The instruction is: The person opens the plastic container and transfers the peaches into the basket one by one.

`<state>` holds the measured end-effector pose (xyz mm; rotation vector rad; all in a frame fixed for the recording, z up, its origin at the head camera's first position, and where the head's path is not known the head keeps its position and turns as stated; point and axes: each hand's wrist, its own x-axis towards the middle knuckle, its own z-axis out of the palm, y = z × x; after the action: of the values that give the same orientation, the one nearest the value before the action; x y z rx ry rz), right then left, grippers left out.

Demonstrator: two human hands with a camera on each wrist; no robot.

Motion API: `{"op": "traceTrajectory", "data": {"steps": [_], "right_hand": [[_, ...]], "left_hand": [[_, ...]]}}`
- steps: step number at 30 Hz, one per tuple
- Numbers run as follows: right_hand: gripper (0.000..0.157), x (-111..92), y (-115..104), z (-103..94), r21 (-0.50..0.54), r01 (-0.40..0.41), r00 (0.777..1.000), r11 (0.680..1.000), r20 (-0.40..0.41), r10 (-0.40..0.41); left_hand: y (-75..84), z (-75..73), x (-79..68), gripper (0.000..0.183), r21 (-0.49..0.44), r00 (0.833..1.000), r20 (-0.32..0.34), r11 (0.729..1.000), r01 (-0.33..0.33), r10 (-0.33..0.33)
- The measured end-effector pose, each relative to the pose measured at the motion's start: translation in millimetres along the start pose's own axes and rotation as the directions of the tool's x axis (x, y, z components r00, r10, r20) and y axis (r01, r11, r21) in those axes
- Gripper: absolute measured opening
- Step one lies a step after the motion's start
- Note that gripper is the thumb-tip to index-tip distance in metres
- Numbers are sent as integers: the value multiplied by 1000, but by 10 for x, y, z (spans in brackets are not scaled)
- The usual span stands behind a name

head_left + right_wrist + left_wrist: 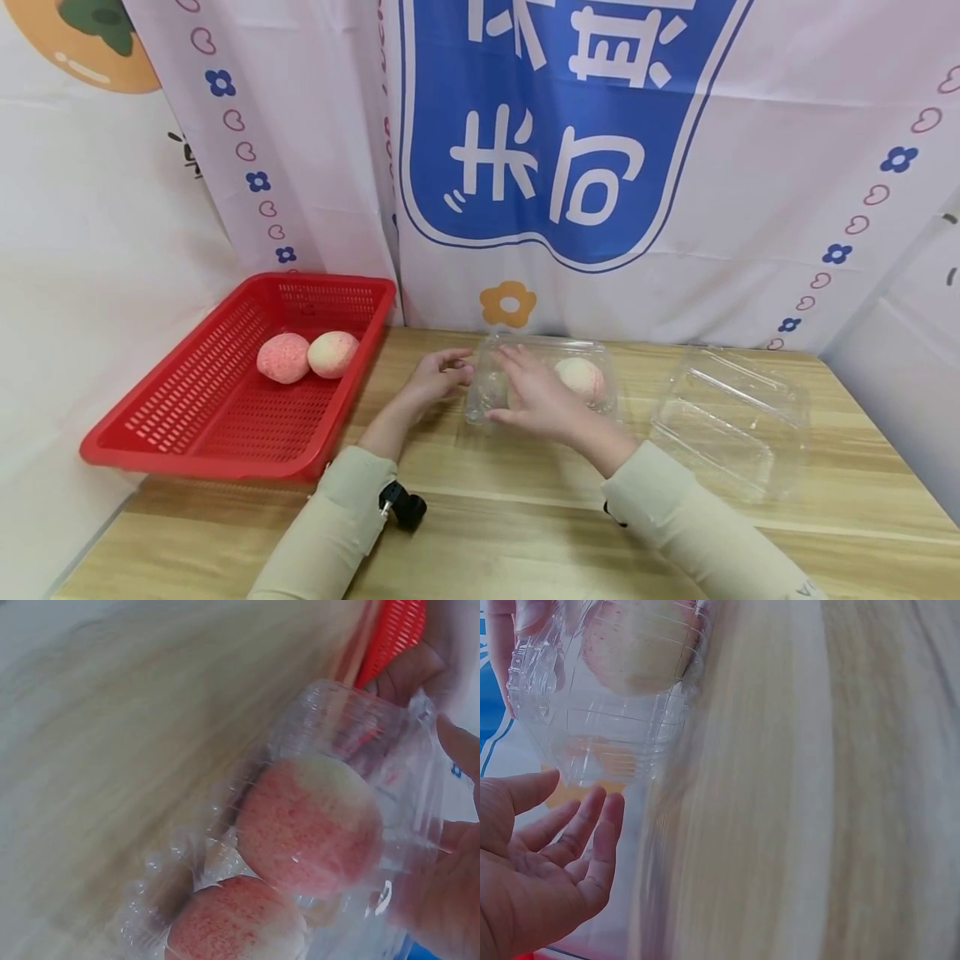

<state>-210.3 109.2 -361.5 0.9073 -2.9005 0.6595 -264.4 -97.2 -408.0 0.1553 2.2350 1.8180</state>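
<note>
A clear plastic clamshell box (542, 340) sits near the back of the wooden table with two peaches inside. One pale peach (580, 380) with a pink blush shows through its right half; the right wrist view shows this pair as a peach (311, 825) and another peach (235, 921). My right hand (536, 396) lies over the left part of the box with fingers extended, hiding the other peach from the head view. Beside the box's left end is my left hand (433, 383), its fingers loosely bent and holding nothing. A small gap separates them from the plastic (600, 761).
On the left stands a red perforated basket (217, 454) holding a pink peach (283, 358) and a paler peach (333, 354). Another clear plastic box (731, 421) lies on the right of the table (510, 533). A printed cloth (457, 275) hangs behind.
</note>
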Motion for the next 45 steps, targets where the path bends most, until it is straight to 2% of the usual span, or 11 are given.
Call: {"op": "traceTrajectory", "data": {"steps": [9,14,22,26,30,35,38,40,45], "right_hand": [[91,1,2,41,-182,59,998,981,16,-57],[84,-6,-8,83,-278,76,997,958,17,-75],[71,-27,-77,160,-446,118,989,887,-28,-145],[67,-34,-97,176,-484,139,981,864,-52,-187],[62,-43,-72,206,-529,173,960,831,-100,-263],[59,-62,23,282,-647,210,899,733,-167,-406],[56,-64,72,316,-695,230,864,681,-175,-471],[55,-65,89,326,-704,246,855,666,-167,-492],[54,-68,109,336,-706,268,860,655,-131,-494]], "left_hand": [[0,-27,-42,52,87,995,100,996,-28,19],[-3,-53,-66,58,108,986,165,994,-15,-3],[-27,-100,-58,63,75,965,262,997,11,-30],[-35,-123,-64,68,79,951,306,997,23,-46],[-41,-140,-69,66,98,944,326,995,12,-43],[-20,-157,-73,64,130,939,338,991,19,-62],[2,-158,-75,65,130,938,337,991,34,-76],[11,-156,-75,65,117,936,344,992,39,-77],[23,-148,-80,66,83,929,363,996,44,-71]]}}
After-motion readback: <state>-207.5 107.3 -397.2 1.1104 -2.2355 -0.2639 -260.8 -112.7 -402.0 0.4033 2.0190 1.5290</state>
